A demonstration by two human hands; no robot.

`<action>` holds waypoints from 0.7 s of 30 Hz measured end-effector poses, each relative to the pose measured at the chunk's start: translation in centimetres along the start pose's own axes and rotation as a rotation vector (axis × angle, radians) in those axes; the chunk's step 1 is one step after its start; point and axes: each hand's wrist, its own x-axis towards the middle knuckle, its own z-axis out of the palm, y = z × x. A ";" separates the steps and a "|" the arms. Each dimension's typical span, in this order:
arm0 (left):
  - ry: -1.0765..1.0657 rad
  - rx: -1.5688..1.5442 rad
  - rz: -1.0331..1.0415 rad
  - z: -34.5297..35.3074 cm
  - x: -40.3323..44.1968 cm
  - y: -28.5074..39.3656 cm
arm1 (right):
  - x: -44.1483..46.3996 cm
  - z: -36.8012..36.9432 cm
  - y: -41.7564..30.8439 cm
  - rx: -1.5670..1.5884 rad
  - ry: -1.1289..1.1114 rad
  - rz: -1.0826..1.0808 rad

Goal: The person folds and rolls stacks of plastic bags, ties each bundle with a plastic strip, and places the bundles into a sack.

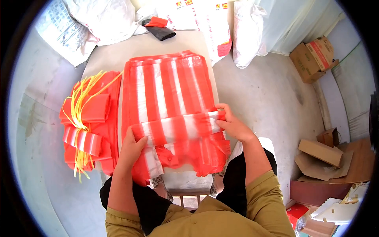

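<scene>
A stack of red-and-white striped plastic bags (167, 87) lies flat on the table in front of me. Across its near part runs a folded band of striped bags (177, 128). My left hand (133, 148) grips the left end of this band, thumb on top. At the right end, my right hand (236, 125) pinches the band between thumb and fingers. The loose, crumpled ends of the bags (205, 156) hang toward my lap over the near table edge. Some fingers of both hands are hidden behind the plastic.
Left of the stack lie folded red bags (96, 108) with yellow ties (81, 102) and a striped roll (83, 140) on them. A black-and-red bundle (160, 29) is at the table's far edge. White sacks (104, 19) stand behind; cardboard boxes (321, 158) sit right.
</scene>
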 end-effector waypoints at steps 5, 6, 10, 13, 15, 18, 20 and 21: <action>-0.059 -0.158 -0.100 -0.4 0.1 0.2 | -0.6 -1.5 -0.8 0.236 0.053 -0.006; -0.059 -0.161 -0.097 -0.4 0.2 0.0 | -0.6 -1.8 -0.7 0.249 0.077 0.013; -0.072 -0.184 -0.082 -0.4 0.4 -0.6 | -0.7 -1.8 -0.6 0.034 -0.015 -0.023; -0.082 -0.257 -0.104 -0.4 0.4 -0.8 | -0.9 -1.6 -0.7 -0.015 -0.028 -0.047; -0.088 -0.306 -0.122 -0.5 0.5 -1.0 | -0.8 -1.4 -0.4 -0.051 -0.011 -0.105; -0.094 -0.340 -0.132 -0.6 0.5 -1.3 | -0.9 -1.1 -0.7 0.075 -0.073 -0.157; -0.091 -0.338 -0.132 -0.6 0.4 -1.3 | -0.5 -0.9 -0.6 0.051 -0.066 -0.107; -0.067 -0.315 -0.109 -0.5 0.5 -1.5 | -0.2 -0.7 -0.4 0.038 -0.062 -0.082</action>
